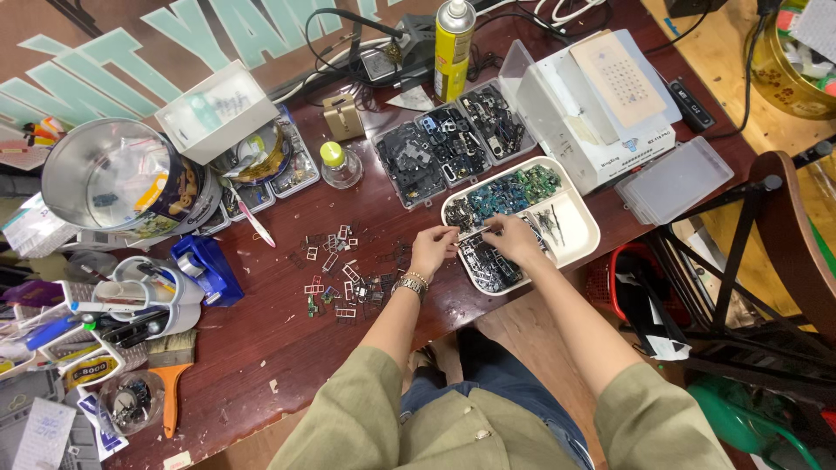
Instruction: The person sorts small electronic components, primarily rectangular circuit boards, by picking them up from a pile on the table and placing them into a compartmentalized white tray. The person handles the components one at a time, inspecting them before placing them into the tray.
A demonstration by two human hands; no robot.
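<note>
Head view: both hands [475, 239] pinch small dark metal parts [488, 261] over the white divided tray [582, 228]

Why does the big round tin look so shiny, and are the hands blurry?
Head view: glare off the open metal tin whitens its inside; both hands, left and right, look fairly sharp over the white tray; the tiny parts are too small to make out; edges bend slightly.

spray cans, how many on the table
1: a yellow spray can stands upright at the far edge of the table, behind the grey parts trays. Clutter could hide others.
</note>
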